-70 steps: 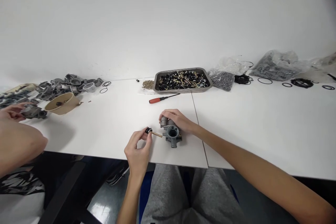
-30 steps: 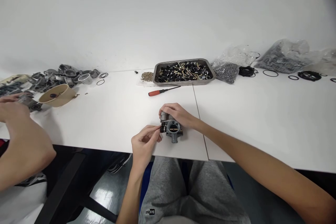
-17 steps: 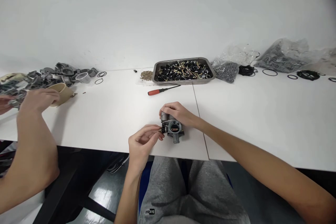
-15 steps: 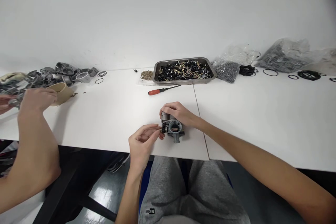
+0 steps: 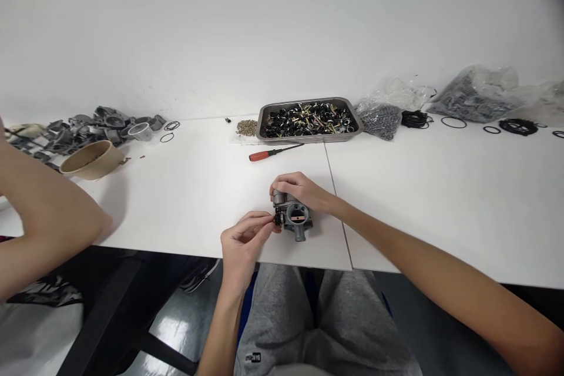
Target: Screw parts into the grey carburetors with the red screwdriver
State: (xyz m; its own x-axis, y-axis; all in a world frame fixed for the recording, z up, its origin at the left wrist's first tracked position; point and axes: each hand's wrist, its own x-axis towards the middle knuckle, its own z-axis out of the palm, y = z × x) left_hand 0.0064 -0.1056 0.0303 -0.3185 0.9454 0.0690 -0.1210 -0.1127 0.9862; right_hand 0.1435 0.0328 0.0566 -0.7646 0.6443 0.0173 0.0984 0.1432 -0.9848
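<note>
A grey metal carburetor body (image 5: pixel 296 218) rests near the front edge of the white table (image 5: pixel 198 194). My right hand (image 5: pixel 298 189) is wrapped over its back and holds it steady. My left hand (image 5: pixel 244 241) pinches a small black-capped brass screw (image 5: pixel 277 220) set into the body's left side. A brass part shows inside the body's round bore.
A metal tray (image 5: pixel 308 120) of black and brass parts stands behind, with a red-handled screwdriver (image 5: pixel 273 153) and a pile of small brass bits (image 5: pixel 247 126). Bags of parts (image 5: pixel 476 97) and black O-rings lie at right. A co-worker's arm (image 5: pixel 39 211), a paper bowl (image 5: pixel 90 160) and grey castings (image 5: pixel 101 126) are at left.
My left hand brought the black-capped brass screw from beside the body into its left side and keeps pinching it there. The co-worker's arm shifted at the left and drew back from the bowl.
</note>
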